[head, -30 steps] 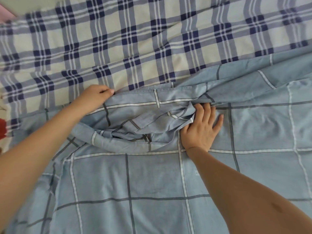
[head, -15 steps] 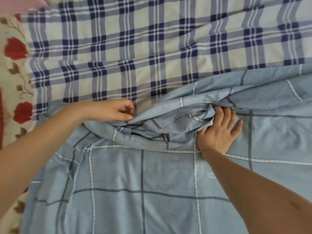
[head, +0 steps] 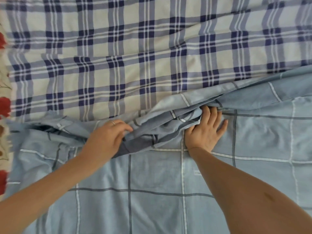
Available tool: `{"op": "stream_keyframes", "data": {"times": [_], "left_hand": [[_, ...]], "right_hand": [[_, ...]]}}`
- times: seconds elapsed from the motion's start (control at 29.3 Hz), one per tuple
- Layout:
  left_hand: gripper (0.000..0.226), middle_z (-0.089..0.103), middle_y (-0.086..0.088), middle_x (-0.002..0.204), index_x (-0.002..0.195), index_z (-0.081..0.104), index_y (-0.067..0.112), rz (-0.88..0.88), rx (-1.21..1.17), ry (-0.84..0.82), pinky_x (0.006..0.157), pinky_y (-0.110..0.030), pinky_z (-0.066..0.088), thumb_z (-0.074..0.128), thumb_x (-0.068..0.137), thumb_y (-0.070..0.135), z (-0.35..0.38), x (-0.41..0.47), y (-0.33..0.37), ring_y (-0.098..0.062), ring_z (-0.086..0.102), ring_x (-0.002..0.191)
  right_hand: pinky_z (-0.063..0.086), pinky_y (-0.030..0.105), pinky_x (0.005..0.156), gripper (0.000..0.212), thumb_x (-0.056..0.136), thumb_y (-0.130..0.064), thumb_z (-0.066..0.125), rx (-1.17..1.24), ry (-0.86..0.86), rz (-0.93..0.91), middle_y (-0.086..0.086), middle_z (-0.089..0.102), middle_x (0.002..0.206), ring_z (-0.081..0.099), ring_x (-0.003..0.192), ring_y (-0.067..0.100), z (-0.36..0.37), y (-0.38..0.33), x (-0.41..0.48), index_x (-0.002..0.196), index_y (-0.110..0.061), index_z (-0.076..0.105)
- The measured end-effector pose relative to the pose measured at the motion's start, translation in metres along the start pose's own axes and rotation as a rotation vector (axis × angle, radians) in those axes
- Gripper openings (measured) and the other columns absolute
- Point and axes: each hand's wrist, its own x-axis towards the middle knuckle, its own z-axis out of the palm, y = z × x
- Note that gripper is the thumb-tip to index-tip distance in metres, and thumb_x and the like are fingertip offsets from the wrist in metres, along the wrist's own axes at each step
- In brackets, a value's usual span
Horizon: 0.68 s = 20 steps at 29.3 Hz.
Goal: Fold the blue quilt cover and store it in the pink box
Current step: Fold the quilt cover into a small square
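Head view, read from left to right. A floral-printed cloth shows at the left margin; a plaid sheet covers the far half of the field; the blue quilt cover lies spread over the near half, its far edge bunched into a crumpled ridge between the two hands. The left hand, a ring on one finger, has its fingers curled onto the left end of that ridge and appears to pinch a fold of it; the right hand lies flat on the cover at the ridge's right end, fingers spread and straight, their tips tucked just under the gathered cloth. The pink box is not in view. Step in hand, by judgement: freeing and straightening the far edge ahead of a fold; done well, the right palm anchors the lower layer while the left draws the gathered layer leftward along the edge, so that the grid lines run straight and the corners can meet; pulling both layers together would merely shift the wrinkle.
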Motion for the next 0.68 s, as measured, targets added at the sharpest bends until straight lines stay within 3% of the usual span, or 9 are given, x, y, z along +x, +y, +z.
{"op": "stream_keyframes", "data": {"times": [0.1, 0.17, 0.31, 0.38, 0.48, 0.62, 0.68], "left_hand": [[0.018, 0.063, -0.001, 0.09, 0.095, 0.067, 0.009, -0.024, 0.005, 0.14, 0.066, -0.033, 0.046, 0.069, 0.08, 0.0, -0.014, 0.019, 0.004, -0.018, 0.055, 0.071], [0.016, 0.057, 0.001, 0.092, 0.094, 0.065, 0.007, -0.054, 0.013, 0.228, 0.067, -0.028, 0.039, 0.064, 0.081, -0.003, -0.03, 0.032, 0.007, -0.013, 0.047, 0.068], [0.025, 0.056, -0.004, 0.094, 0.085, 0.067, 0.006, -0.079, 0.04, 0.349, 0.074, -0.027, 0.04, 0.05, 0.086, -0.011, -0.053, 0.082, -0.01, -0.017, 0.051, 0.078], [0.03, 0.061, -0.008, 0.092, 0.08, 0.068, 0.005, -0.074, 0.023, 0.335, 0.078, -0.032, 0.044, 0.046, 0.083, -0.014, -0.05, 0.104, -0.023, -0.023, 0.057, 0.085], [0.029, 0.064, -0.01, 0.092, 0.079, 0.066, 0.005, -0.145, -0.012, 0.342, 0.076, -0.025, 0.041, 0.045, 0.083, -0.014, -0.031, 0.115, -0.042, -0.024, 0.059, 0.088], [0.008, 0.056, 0.001, 0.091, 0.1, 0.054, 0.009, -0.283, 0.082, 0.357, 0.063, -0.027, 0.036, 0.054, 0.094, 0.014, -0.015, 0.103, -0.056, -0.02, 0.057, 0.083], [0.034, 0.057, 0.003, 0.092, 0.115, 0.048, 0.012, -0.275, 0.141, 0.265, 0.063, -0.035, 0.042, 0.053, 0.094, 0.038, -0.024, 0.096, -0.059, -0.017, 0.055, 0.08]], "right_hand": [[0.007, 0.051, 0.114, 0.057, 0.083, -0.04, 0.032, -0.004, 0.006, 0.005, 0.009, 0.042, 0.142, 0.028, 0.137, 0.031, 0.0, 0.006, 0.002, 0.133, -0.015, 0.043], [0.008, 0.052, 0.115, 0.057, 0.083, -0.04, 0.031, -0.001, 0.001, -0.001, 0.009, 0.041, 0.142, 0.027, 0.137, 0.031, 0.001, 0.008, -0.001, 0.133, -0.016, 0.042], [0.009, 0.053, 0.114, 0.057, 0.081, -0.038, 0.034, -0.001, 0.009, 0.0, 0.01, 0.042, 0.142, 0.027, 0.136, 0.031, 0.001, 0.008, -0.003, 0.132, -0.015, 0.042], [0.01, 0.054, 0.114, 0.056, 0.08, -0.036, 0.034, 0.01, 0.023, 0.001, 0.011, 0.042, 0.142, 0.027, 0.137, 0.031, 0.0, 0.007, -0.002, 0.131, -0.015, 0.042], [0.01, 0.054, 0.114, 0.056, 0.08, -0.035, 0.033, 0.025, 0.033, -0.003, 0.011, 0.042, 0.141, 0.028, 0.136, 0.032, 0.001, 0.004, 0.0, 0.131, -0.015, 0.042], [0.01, 0.055, 0.114, 0.056, 0.079, -0.033, 0.034, 0.02, 0.037, -0.01, 0.012, 0.041, 0.142, 0.028, 0.136, 0.033, 0.002, 0.005, -0.001, 0.131, -0.015, 0.042], [0.01, 0.055, 0.114, 0.056, 0.078, -0.033, 0.035, 0.021, 0.043, -0.008, 0.012, 0.042, 0.141, 0.028, 0.137, 0.033, 0.002, 0.006, -0.001, 0.131, -0.014, 0.042]]}}
